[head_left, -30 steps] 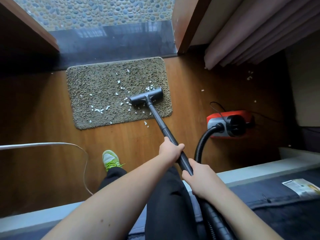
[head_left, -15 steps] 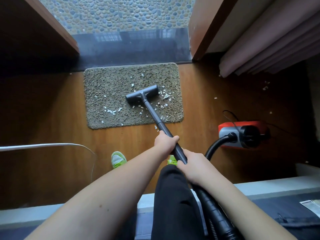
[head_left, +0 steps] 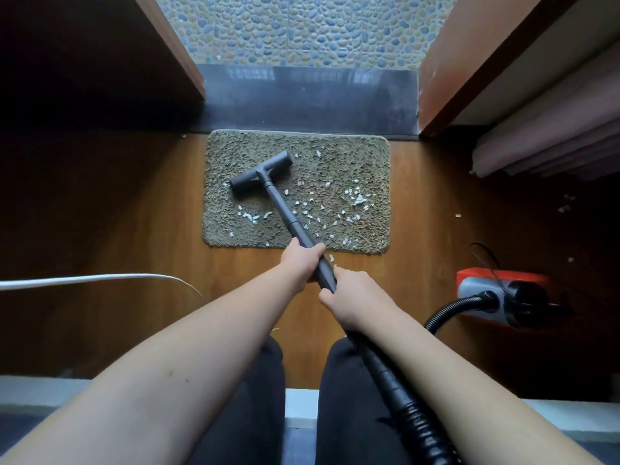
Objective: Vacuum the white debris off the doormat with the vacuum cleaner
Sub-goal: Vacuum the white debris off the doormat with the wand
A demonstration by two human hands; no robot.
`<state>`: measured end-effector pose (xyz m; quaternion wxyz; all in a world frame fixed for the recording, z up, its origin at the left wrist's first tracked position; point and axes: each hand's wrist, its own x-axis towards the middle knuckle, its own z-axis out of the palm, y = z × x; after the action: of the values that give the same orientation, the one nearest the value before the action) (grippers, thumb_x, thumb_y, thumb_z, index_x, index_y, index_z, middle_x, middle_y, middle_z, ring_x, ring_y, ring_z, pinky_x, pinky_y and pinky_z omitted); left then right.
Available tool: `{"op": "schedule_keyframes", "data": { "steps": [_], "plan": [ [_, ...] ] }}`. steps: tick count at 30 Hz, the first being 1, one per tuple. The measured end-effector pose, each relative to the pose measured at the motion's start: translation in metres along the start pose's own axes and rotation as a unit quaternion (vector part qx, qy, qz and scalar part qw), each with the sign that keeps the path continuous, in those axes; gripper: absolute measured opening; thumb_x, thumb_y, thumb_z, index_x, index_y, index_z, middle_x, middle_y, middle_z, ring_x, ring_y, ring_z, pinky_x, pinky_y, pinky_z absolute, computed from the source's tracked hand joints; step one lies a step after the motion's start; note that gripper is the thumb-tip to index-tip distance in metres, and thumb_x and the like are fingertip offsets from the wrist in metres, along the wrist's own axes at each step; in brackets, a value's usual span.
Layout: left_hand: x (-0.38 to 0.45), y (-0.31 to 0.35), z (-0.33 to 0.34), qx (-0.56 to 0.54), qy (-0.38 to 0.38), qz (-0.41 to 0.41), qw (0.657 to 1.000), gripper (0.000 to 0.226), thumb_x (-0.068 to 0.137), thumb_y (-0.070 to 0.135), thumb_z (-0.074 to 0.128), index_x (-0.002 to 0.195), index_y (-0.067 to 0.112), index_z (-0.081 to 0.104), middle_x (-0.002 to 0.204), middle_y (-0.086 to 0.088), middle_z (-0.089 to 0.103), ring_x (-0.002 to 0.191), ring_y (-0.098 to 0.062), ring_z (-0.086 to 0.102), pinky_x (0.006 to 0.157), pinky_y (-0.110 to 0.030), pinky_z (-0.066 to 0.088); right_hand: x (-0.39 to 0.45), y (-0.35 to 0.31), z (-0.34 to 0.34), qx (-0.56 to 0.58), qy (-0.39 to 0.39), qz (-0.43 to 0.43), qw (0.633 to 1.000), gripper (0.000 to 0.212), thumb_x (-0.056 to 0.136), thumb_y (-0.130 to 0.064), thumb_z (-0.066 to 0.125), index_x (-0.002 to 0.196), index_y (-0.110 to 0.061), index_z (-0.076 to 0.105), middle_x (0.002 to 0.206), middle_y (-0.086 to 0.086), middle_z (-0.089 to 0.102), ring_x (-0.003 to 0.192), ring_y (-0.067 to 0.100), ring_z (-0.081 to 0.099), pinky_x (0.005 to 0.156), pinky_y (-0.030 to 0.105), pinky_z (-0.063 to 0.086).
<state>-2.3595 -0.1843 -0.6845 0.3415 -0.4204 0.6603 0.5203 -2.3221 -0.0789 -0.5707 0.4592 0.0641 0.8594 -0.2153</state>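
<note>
**Doormat under the nozzle, debris lying to the right**

The doormat is lying at the centre of the frame on the wooden floor, its far edge against the dark threshold. The black vacuum nozzle is resting on the mat's upper left part, tilted. White debris is lying scattered across the mat's right and lower areas, with a few bits on the floor at the right of the frame. The left hand is wrapping closed around the black wand just below the mat's near edge; the right hand is gripping the wand closed just behind it. The ribbed hose is running toward the lower right. The red vacuum body is sitting at the right edge, well apart from the mat.
</note>
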Motion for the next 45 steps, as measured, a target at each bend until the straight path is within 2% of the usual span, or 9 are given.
{"op": "schedule_keyframes", "data": {
  "steps": [8, 14, 17, 20, 25, 29, 36, 40, 45],
  "plan": [
    [0.033, 0.024, -0.05, -0.046, 0.02, -0.006, 0.999, 0.03, 0.09, 0.019, 0.065, 0.114, 0.009, 0.05, 0.106, -0.014, 0.061, 0.069, -0.019, 0.06, 0.044, -0.027, 0.046, 0.034, -0.057, -0.005, -0.022, -0.006, -0.025, 0.999, 0.028, 0.093, -0.032, 0.049, 0.111, -0.011, 0.055, 0.11, 0.01, 0.063, 0.1, 0.03, 0.062, 0.07, 0.031, 0.041],
    [0.044, 0.035, -0.064, -0.061, 0.03, -0.008, 0.998, 0.032, 0.086, 0.021, 0.067, 0.112, 0.011, 0.051, 0.114, -0.019, 0.063, 0.087, -0.031, 0.066, 0.052, -0.031, 0.052, 0.049, -0.077, -0.007, -0.042, -0.004, -0.024, 0.999, 0.019, 0.092, -0.032, 0.05, 0.1, -0.016, 0.049, 0.091, 0.004, 0.051, 0.084, 0.027, 0.051, 0.07, 0.032, 0.042],
    [0.044, 0.036, -0.06, -0.054, 0.035, -0.01, 0.998, 0.032, 0.085, 0.023, 0.069, 0.109, 0.011, 0.051, 0.111, -0.018, 0.063, 0.087, -0.031, 0.066, 0.053, -0.032, 0.054, 0.05, -0.074, -0.009, -0.054, -0.006, -0.024, 0.998, 0.02, 0.092, -0.034, 0.049, 0.1, -0.016, 0.047, 0.09, 0.004, 0.052, 0.081, 0.027, 0.053, 0.069, 0.032, 0.043],
    [0.041, 0.032, -0.052, -0.041, 0.047, -0.01, 0.998, 0.033, 0.083, 0.026, 0.071, 0.105, 0.011, 0.052, 0.109, -0.017, 0.063, 0.092, -0.033, 0.066, 0.066, -0.041, 0.059, 0.047, -0.066, -0.011, -0.052, -0.015, -0.025, 0.998, 0.02, 0.092, -0.033, 0.048, 0.099, -0.015, 0.048, 0.089, 0.004, 0.055, 0.075, 0.027, 0.056, 0.065, 0.031, 0.045],
    [0.028, 0.022, -0.037, -0.024, 0.046, -0.013, 0.999, 0.034, 0.084, 0.026, 0.069, 0.107, 0.01, 0.051, 0.105, -0.015, 0.061, 0.091, -0.032, 0.065, 0.07, -0.039, 0.059, 0.034, -0.049, -0.012, -0.048, -0.027, -0.02, 0.998, 0.021, 0.091, -0.034, 0.046, 0.1, -0.016, 0.05, 0.09, 0.006, 0.062, 0.074, 0.028, 0.061, 0.068, 0.034, 0.055],
    [0.016, 0.014, -0.028, -0.009, 0.042, -0.018, 0.999, 0.035, 0.083, 0.027, 0.069, 0.108, 0.011, 0.05, 0.106, -0.014, 0.062, 0.093, -0.032, 0.065, 0.073, -0.041, 0.06, 0.022, -0.036, -0.011, -0.045, -0.033, -0.006, 0.998, 0.017, 0.091, -0.034, 0.047, 0.096, -0.018, 0.049, 0.087, 0.005, 0.059, 0.071, 0.025, 0.057, 0.059, 0.031, 0.043],
    [-0.005, 0.0, -0.016, 0.0, 0.028, -0.027, 0.999, 0.034, 0.084, 0.023, 0.066, 0.11, 0.008, 0.05, 0.1, -0.012, 0.062, 0.078, -0.026, 0.062, 0.066, -0.035, 0.058, 0.001, -0.018, -0.006, -0.024, -0.041, 0.007, 0.999, 0.015, 0.091, -0.034, 0.047, 0.085, -0.021, 0.043, 0.078, 0.0, 0.056, 0.07, 0.023, 0.055, 0.065, 0.034, 0.046],
    [-0.015, -0.009, -0.012, 0.015, 0.026, -0.025, 0.999, 0.035, 0.084, 0.027, 0.066, 0.109, 0.009, 0.049, 0.1, -0.013, 0.062, 0.089, -0.031, 0.065, 0.074, -0.04, 0.06, -0.008, -0.011, -0.002, -0.028, -0.044, 0.007, 0.999, 0.014, 0.092, -0.033, 0.046, 0.086, -0.02, 0.043, 0.076, -0.002, 0.054, 0.071, 0.023, 0.051, 0.066, 0.033, 0.041],
    [-0.021, -0.012, -0.014, 0.003, 0.02, -0.037, 0.999, 0.037, 0.084, 0.025, 0.067, 0.111, 0.009, 0.047, 0.103, -0.014, 0.061, 0.091, -0.032, 0.065, 0.075, -0.042, 0.061, -0.013, -0.01, 0.001, -0.031, -0.048, 0.006, 0.998, 0.014, 0.092, -0.033, 0.046, 0.09, -0.019, 0.046, 0.079, -0.001, 0.057, 0.073, 0.024, 0.053, 0.066, 0.032, 0.041]
  ]
}}
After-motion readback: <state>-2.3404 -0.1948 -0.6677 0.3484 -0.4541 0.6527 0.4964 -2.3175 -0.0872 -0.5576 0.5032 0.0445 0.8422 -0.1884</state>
